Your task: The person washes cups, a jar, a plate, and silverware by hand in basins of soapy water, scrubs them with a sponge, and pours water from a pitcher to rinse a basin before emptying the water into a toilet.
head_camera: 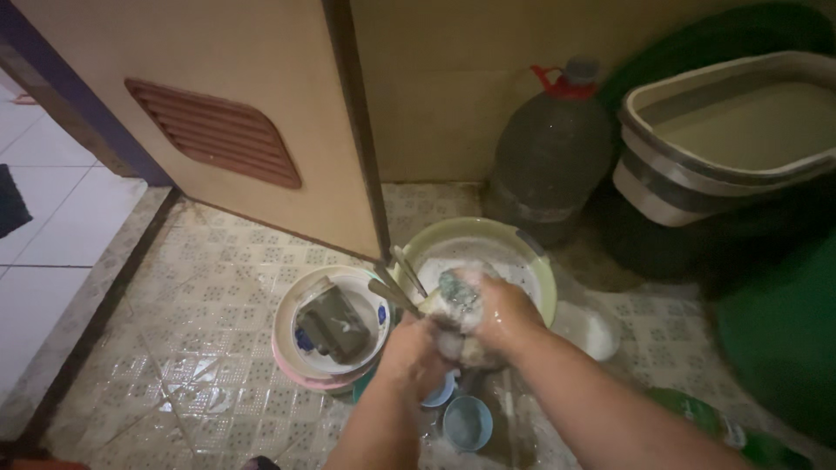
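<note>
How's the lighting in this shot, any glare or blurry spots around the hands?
Head view: dim overall, with the right side falling into deep shadow by the green tub; glare glints off the wet floor tiles; the left hand and right hand look soft and slightly smeared, so the sponge lacks detail.

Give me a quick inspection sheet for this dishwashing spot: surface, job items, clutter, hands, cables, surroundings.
Surface: wet patterned floor tiles, glossy with water.
Job's things: soapy sponge and a small item, hard to identify, worked over a pale green basin of suds; utensil handles stick out at the basin's left rim.
Clutter: stacked bowls with a dark object inside; small blue cup; green bottle lying at lower right.
Hands: left hand grips the item; right hand presses the sponge on it.
Cables: nothing seen.
Surroundings: door with vent; large water jug; grey tub; white tiled floor beyond the door.
</note>
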